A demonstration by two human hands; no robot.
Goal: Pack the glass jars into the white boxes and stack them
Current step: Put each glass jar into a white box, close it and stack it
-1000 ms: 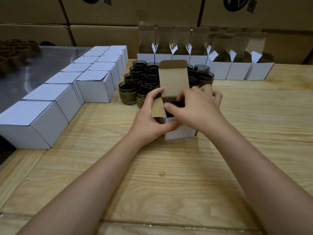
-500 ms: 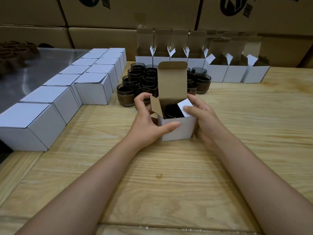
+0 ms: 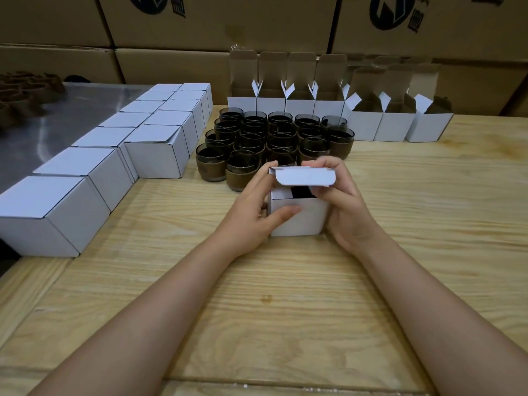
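1. here the wooden table (image 3: 285, 295) lies nearest, with both forearms reaching over it.
2. the left hand (image 3: 251, 212) grips the white box (image 3: 300, 221): thumb across its front face, fingers curled round the left side up to the lid's corner.
3. the right hand (image 3: 347, 207) pinches the lid flap (image 3: 305, 177), fingers curled over its right end and thumb beneath. the flap is folded partway down over the opening.
4. a dark glass jar (image 3: 301, 192) shows inside the box, below the flap, between the two hands.
5. just behind, more glass jars (image 3: 274, 138) stand clustered. closed white boxes (image 3: 85, 172) line the left, and open boxes (image 3: 300, 110) line the back.
6. the cardboard cartons (image 3: 217, 27) farthest back bear black round logos. their lettering is cut off and too blurred to read.
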